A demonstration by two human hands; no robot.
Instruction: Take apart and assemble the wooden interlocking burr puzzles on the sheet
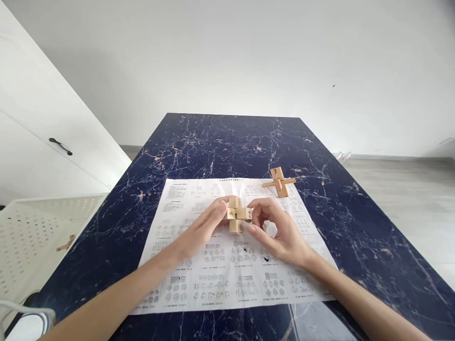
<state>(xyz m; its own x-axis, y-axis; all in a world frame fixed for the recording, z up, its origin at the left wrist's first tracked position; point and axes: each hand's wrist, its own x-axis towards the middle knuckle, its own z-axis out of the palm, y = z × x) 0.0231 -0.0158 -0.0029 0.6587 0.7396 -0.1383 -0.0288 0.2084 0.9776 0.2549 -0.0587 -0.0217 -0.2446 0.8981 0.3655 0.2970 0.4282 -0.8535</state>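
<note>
A wooden burr puzzle [235, 214] of interlocking light blocks, with handwritten numbers on some ends, is held above the printed sheet [220, 265]. My left hand [208, 221] grips its left side, thumb on top and fingers behind. Around the right end, marked 2, curl the index finger and thumb of my right hand [279, 229]; the other fingers are bent in and partly hidden. Behind the right hand, a second wooden puzzle [279, 182], cross-shaped and marked with a 3, rests on the sheet's top right corner.
The sheet lies on a dark blue marble-patterned table [227, 147]. At the left stands a white perforated basket [31, 237] with a small wooden piece [66, 243] in it. A white cabinet [53, 109] with a black handle is beyond. A white cable [24, 308] shows at bottom left.
</note>
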